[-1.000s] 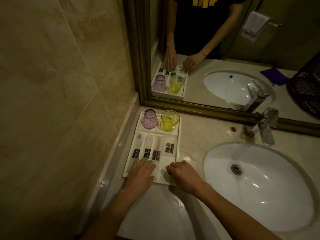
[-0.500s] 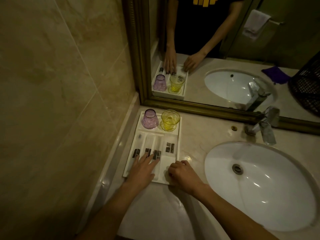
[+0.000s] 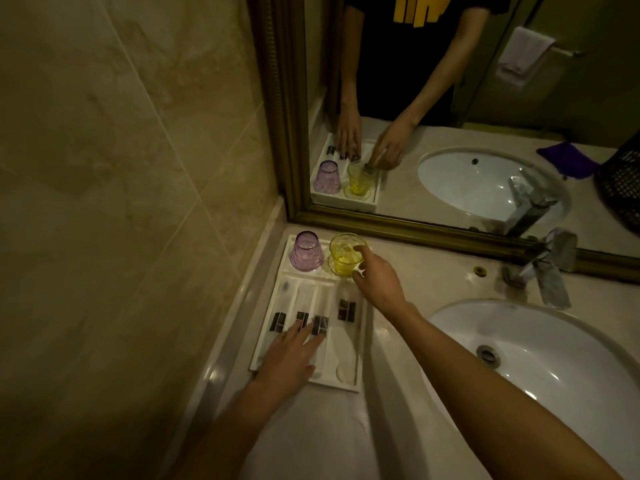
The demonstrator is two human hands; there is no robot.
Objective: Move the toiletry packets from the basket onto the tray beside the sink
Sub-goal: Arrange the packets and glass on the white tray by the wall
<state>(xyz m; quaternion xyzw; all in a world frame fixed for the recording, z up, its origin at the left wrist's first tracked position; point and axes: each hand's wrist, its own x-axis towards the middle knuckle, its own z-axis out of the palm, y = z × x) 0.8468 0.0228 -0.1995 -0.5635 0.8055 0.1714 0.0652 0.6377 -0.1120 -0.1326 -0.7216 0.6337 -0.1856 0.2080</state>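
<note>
Four packets [image 3: 346, 310], white with dark labels, are lying in the long slots of the white tray [image 3: 360, 341], which is sitting on the counter [image 3: 426, 271] in the corner between the tiled wall and the mirror [image 3: 450, 133], left of the sink [image 3: 554, 358]. The left hand [image 3: 289, 358] is resting flat and open on the tray's near end, fingers spread, fingertips touching the two middle packets. The right hand [image 3: 379, 277] is reaching to the tray's far end, fingers curling around the yellow glass [image 3: 344, 254]; whether it is truly gripping cannot be told. A purple glass [image 3: 306, 251] is standing upside down just left of the yellow one. The faucet [image 3: 543, 268] is standing behind the sink. The basket [image 3: 620, 188] is showing only as a reflection, at the mirror's right edge.
</note>
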